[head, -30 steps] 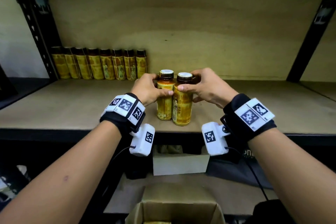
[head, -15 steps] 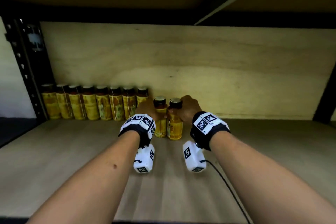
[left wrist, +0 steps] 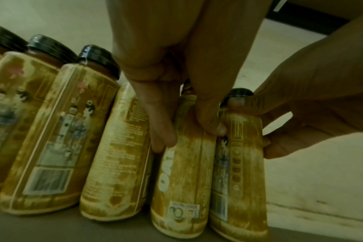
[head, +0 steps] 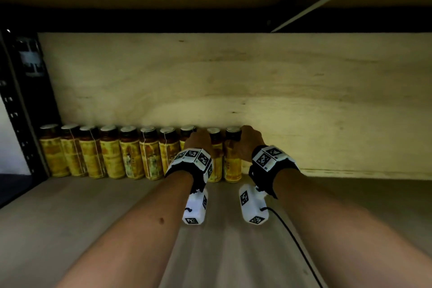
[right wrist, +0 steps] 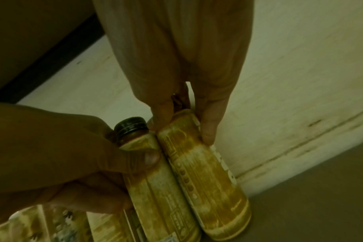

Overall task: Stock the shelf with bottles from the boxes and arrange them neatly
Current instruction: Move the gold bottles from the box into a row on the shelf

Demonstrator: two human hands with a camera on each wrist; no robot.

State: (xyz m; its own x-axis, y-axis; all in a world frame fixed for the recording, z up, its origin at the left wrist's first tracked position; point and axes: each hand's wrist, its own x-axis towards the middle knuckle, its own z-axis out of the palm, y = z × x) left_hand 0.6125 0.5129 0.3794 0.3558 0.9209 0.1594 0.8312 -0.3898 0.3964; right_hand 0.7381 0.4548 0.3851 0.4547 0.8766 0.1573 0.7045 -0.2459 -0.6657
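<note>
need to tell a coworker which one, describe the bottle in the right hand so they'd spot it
Follow the plywood back wall down to the row of yellow bottles along it. It is the bottle at the row's right end, gripped near the cap by the right hand, with bare shelf on its right.

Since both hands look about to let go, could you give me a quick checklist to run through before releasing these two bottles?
1. Left hand grips the ninth bottle: ok.
2. Right hand grips the end bottle: ok.
3. The two bottles touch side by side: ok.
4. Both stand upright on the shelf board: ok.
5. Ninth bottle closes up with the row: cannot tell, the left hand hides the gap.
6. Bottles pushed fully to the back panel: cannot tell.
</note>
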